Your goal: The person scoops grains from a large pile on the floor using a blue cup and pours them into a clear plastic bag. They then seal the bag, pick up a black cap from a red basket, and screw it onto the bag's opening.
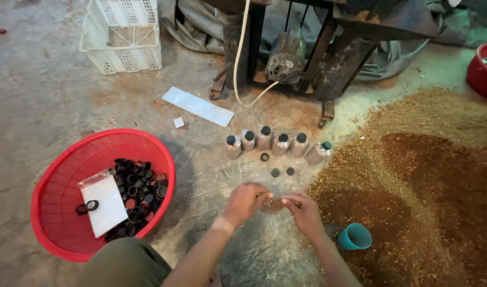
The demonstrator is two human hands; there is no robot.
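Observation:
My left hand (245, 202) and my right hand (304, 210) meet on the floor around a small clear bottle (274, 204) holding brown grain. Both hands grip it, fingers curled at its mouth. Beyond them stands a row of several filled clear bottles with black caps (278, 143). Three loose black caps (276, 172) lie between the row and my hands. A teal cup (354, 237) rests by my right forearm at the edge of a wide heap of brown and golden grain (424, 180).
A red basket (63, 175) at the left holds many black and red caps (140, 194) and a white plastic bag (105, 204). A white crate (124, 37), a white strip (197, 106), a metal machine frame (328, 58) and a red tub (484, 72) stand further back.

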